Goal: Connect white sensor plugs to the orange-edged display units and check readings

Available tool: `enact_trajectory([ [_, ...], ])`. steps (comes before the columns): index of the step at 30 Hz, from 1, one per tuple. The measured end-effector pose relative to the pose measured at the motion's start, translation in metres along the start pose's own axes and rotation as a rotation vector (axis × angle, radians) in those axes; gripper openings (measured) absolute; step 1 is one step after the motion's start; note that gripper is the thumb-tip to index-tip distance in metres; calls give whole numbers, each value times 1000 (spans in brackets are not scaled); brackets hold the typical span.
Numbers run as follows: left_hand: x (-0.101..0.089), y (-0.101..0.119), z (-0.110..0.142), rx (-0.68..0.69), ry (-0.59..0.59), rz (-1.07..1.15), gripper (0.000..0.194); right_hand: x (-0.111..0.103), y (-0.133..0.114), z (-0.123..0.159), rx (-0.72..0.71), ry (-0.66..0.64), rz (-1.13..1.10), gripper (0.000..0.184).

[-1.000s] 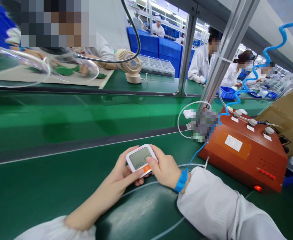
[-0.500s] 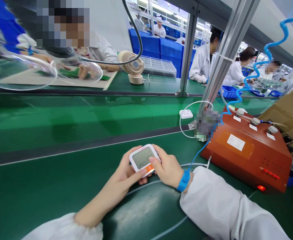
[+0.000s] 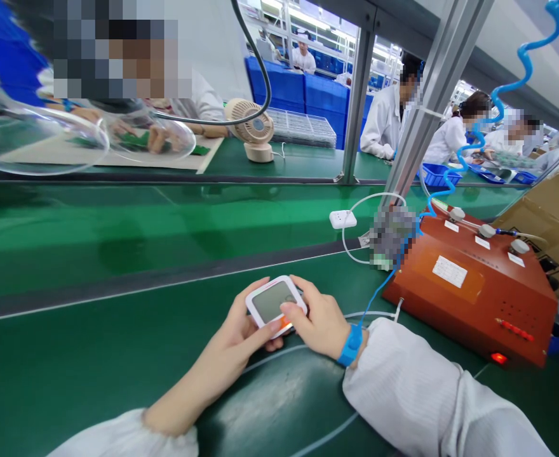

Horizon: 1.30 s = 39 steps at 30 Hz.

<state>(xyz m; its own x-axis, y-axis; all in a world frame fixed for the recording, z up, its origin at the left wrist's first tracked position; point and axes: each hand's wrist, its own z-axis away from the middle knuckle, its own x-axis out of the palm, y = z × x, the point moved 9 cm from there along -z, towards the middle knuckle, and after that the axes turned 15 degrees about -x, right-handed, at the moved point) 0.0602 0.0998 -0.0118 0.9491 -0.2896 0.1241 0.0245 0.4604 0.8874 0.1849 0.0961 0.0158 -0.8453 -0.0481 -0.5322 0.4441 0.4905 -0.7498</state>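
Head view: both hands (image 3: 279, 324) pinch white device (image 3: 274, 302) over green bench (image 3: 70, 368).

Two hands, left (image 3: 241, 333) and right (image 3: 318, 322), share one white device (image 3: 274, 303). One blue wristband (image 3: 350, 344), one orange box (image 3: 470, 285) with three knobs (image 3: 487, 230), one white socket (image 3: 342, 219), one fan (image 3: 251, 127), one cardboard box (image 3: 553, 222).

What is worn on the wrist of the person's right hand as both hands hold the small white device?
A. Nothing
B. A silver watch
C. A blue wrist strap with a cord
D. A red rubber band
C: a blue wrist strap circles the wrist of the right hand, with a blue cord leading away from it.
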Motion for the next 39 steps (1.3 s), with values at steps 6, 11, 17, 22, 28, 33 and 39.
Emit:
enact_trajectory([
  [6,-3,0,0,-7,38,-75,112,-7,0,-5,-71,54,71,42],
  [11,-2,-1,-1,-46,37,-82,115,-19,7,-7,-7,108,238,41],
  [17,0,-1,-2,-36,11,-171,101,-22,15,-6,92,82,311,51],
  [22,3,-4,-3,-29,-10,-217,81,-29,7,-3,63,183,315,62],
  [28,-23,14,4,123,257,-149,44,19,-17,-4,-261,-222,370,18],
  [33,-48,32,14,181,511,-86,27,51,-22,6,-445,-506,444,26],
  [39,-81,57,35,234,700,-279,25,52,-20,4,-390,-547,454,21],
])
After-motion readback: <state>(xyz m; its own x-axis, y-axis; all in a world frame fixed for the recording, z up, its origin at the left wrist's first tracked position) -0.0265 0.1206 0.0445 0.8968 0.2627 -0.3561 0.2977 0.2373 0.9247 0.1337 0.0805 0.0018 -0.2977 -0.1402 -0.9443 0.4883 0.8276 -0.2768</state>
